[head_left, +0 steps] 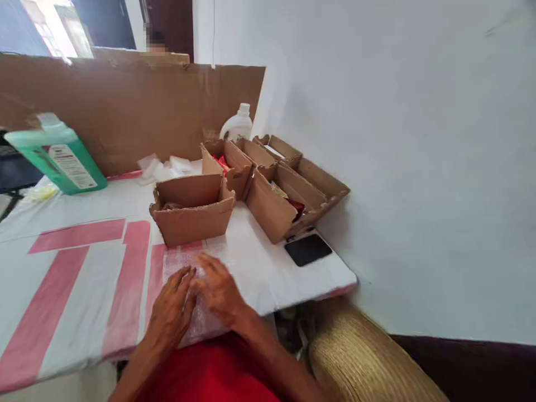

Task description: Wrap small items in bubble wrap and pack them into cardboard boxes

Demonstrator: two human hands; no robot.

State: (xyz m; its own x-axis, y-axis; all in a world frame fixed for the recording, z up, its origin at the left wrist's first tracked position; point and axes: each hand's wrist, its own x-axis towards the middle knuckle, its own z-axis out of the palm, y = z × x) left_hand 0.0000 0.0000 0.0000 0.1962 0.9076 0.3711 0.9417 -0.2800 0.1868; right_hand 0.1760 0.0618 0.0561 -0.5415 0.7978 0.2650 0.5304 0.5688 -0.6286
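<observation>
A sheet of clear bubble wrap [178,259] lies at the near edge of the table, in front of an open cardboard box. My left hand [172,301] rests on its left part, with the fingers stretched forward. Close beside it, my right hand [221,289] is over the sheet, fingers apart and slightly bent, a little blurred. Nothing shows in the grip of either hand. The fingertips of the two hands almost meet, and the plastic below the palms is partly hidden. The cardboard box [195,223] just beyond holds something brownish that I cannot make out.
Several joined cardboard bins [268,215] stand behind to the right, some with small packets. A black phone [307,249] lies near the table's right edge. At the back are a green liquid bottle [62,159], a white jug [238,124] and a cardboard panel [138,106].
</observation>
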